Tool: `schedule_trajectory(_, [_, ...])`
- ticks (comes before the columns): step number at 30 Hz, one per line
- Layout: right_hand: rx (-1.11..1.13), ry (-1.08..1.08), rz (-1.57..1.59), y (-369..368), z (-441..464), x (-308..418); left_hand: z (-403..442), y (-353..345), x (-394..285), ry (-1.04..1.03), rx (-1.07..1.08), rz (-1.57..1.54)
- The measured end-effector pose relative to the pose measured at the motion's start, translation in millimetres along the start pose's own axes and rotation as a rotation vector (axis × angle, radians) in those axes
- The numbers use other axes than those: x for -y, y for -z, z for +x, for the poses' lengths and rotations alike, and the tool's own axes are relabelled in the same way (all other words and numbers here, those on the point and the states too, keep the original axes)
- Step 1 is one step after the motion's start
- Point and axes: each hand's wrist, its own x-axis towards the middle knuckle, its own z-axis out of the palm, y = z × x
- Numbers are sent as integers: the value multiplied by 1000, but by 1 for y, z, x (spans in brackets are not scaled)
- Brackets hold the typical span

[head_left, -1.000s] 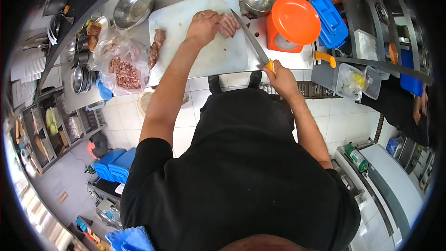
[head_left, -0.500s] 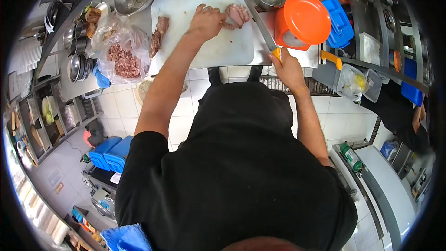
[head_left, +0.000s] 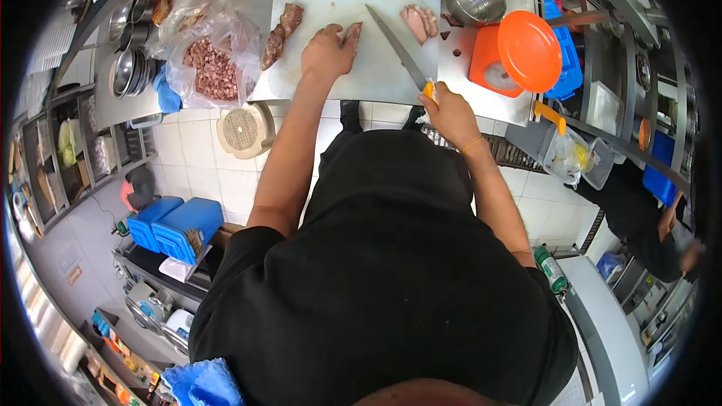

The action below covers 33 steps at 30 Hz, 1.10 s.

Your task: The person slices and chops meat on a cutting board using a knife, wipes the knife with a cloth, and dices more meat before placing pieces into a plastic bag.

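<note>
My right hand (head_left: pixel 451 114) is closed around the yellow grip (head_left: pixel 430 91) of the long knife (head_left: pixel 397 46). I think the knife is light and stiff, and the grip is the safe place to hold, well away from the sharp edge. The blade lies slantwise over the white board (head_left: pixel 368 79), with its tip pointing away from me. My left hand (head_left: pixel 325 53) is on the board with its fingers bent, and the strip (head_left: pixel 353 32) of meat is right by my thumb. I can't tell if I am pinching it or just touching it. The strip looks soft, light and a bit wet, so it may slip; a soft pinch at its thick part should hold it best, with my fingertips tucked in. To the left on the board is a lumpy chunk (head_left: pixel 281 36) of meat. It looks firmer and heavier, and I would grab it round the middle. The pale slices (head_left: pixel 419 23) lie close together near the right edge. They look floppy and could slide apart, so they need a hand under them or round the whole bunch. Farther off, past the slices, is a shiny pot (head_left: pixel 478 1), which looks hard and easy to hold by the rim.
</note>
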Motion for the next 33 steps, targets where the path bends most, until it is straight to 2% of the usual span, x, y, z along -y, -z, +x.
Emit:
schedule_trajectory(5, [23,16,-69,-11,11,19,-14,-17,-3,-121,-64,207])
schedule_trajectory(8, [26,40,-120,-14,16,31,-4,-23,3,-66,-105,128])
schedule_trajectory(11, [15,38,-142,-18,21,35,1,-17,-2,-57,-160,184])
schedule_trajectory(14, [8,51,-133,-20,24,39,11,-21,5,-41,-147,95])
schedule_trajectory(17, [-15,73,-131,-25,27,36,16,-19,2,76,-24,-16])
schedule_trajectory(23, [6,85,-207,-18,23,48,19,-57,35,132,-127,-424])
schedule_trajectory(26, [26,68,-221,-17,21,45,5,-27,17,205,-16,-623])
schedule_trajectory(29, [33,59,-212,-18,19,41,11,-31,24,84,-76,-397])
schedule_trajectory(32, [30,48,-222,-9,18,49,14,-31,26,-136,-224,-309])
schedule_trajectory(33, [29,48,-228,-4,17,54,13,-29,26,-122,-219,-289])
